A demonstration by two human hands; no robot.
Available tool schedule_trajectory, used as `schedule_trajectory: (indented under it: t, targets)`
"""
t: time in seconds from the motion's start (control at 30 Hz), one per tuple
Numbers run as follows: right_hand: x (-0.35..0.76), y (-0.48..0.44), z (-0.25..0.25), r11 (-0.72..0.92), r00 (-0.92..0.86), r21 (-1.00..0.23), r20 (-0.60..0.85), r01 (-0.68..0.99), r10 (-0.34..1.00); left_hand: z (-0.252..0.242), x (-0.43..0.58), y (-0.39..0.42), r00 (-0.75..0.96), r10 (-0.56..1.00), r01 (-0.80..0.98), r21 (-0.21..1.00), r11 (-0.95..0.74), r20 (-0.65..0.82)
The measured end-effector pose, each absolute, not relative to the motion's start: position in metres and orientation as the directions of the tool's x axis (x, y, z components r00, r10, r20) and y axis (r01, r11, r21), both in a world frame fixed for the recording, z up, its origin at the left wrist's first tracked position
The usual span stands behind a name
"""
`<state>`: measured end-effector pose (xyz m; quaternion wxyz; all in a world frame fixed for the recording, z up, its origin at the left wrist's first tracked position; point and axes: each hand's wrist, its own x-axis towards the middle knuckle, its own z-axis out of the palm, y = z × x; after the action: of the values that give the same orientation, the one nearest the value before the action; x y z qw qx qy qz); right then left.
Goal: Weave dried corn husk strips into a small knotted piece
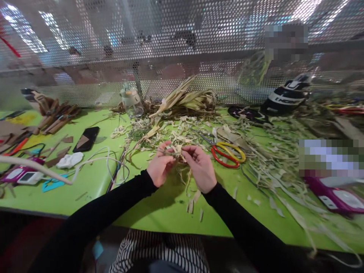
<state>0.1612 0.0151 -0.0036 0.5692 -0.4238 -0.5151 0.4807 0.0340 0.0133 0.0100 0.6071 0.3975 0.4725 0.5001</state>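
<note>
My left hand (160,167) and my right hand (200,167) meet over the green table (93,182), both in black sleeves. Their fingers are pinched together on a small bundle of dried leaf strips (178,151) held between them, with loose ends hanging down below the hands. Red and yellow scissors (227,153) lie just right of my right hand. A pile of dried husks and leaves (184,100) sits behind, against the perforated metal screen.
A black phone (87,138), white cable (93,161) and white object (69,160) lie to the left. Cut strips (273,167) litter the right side. A clear jar (131,100) stands at the back. A purple device (332,195) is at the right edge.
</note>
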Motion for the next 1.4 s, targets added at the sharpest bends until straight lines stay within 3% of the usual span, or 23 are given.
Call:
schedule_trajectory:
  t: [0.1, 0.2, 0.27, 0.37, 0.47, 0.57, 0.63, 0.8, 0.87, 1.1, 1.4]
  targets:
    - [0.159, 0.012, -0.003, 0.031, -0.047, -0.961, 0.045, -0.273, 0.998, 0.010, 0.030, 0.010, 0.077, 0.989, 0.001, 0.992, -0.130, 0.129]
    - [0.159, 0.012, -0.003, -0.018, -0.047, -0.943, -0.002, -0.332, 0.999, 0.008, 0.028, 0.006, 0.114, 0.937, 0.229, 0.909, -0.349, 0.331]
    - [0.163, 0.014, -0.002, 0.072, 0.012, -0.954, 0.071, -0.291, 0.997, 0.009, 0.027, 0.005, 0.115, 0.943, 0.158, 0.931, -0.327, 0.312]
    - [0.173, 0.016, 0.002, 0.312, 0.092, -0.949, 0.306, -0.056, 0.948, 0.016, 0.024, 0.007, 0.127, 0.987, -0.125, 0.989, -0.079, 0.095]
    - [0.180, 0.012, 0.010, 0.503, 0.056, -0.820, 0.536, 0.275, 0.842, 0.023, 0.020, 0.010, 0.265, 0.957, -0.202, 0.963, 0.178, -0.122]
    - [0.181, 0.005, 0.016, 0.608, -0.043, -0.671, 0.656, 0.424, 0.753, 0.024, 0.018, 0.011, 0.374, 0.924, -0.201, 0.966, 0.164, -0.079]
    - [0.180, 0.003, 0.016, 0.625, -0.075, -0.670, 0.656, 0.401, 0.751, 0.021, 0.019, 0.009, 0.359, 0.933, -0.253, 0.960, 0.118, -0.020]
    - [0.183, 0.004, 0.014, 0.487, 0.028, -0.854, 0.500, 0.186, 0.866, 0.013, 0.020, 0.002, 0.307, 0.949, -0.237, 0.972, 0.008, 0.067]
    - [0.184, 0.004, 0.015, 0.462, -0.011, -0.876, 0.465, 0.139, 0.885, 0.010, 0.019, 0.001, 0.303, 0.944, -0.217, 0.974, -0.063, 0.129]
    - [0.182, 0.002, 0.018, 0.589, -0.238, -0.740, 0.539, 0.324, 0.808, 0.005, 0.017, -0.005, 0.225, 0.943, -0.110, 0.968, -0.225, 0.245]
    - [0.185, 0.000, 0.018, 0.597, -0.246, -0.752, 0.546, 0.279, 0.801, 0.005, 0.012, -0.003, 0.310, 0.909, -0.194, 0.954, -0.227, 0.279]
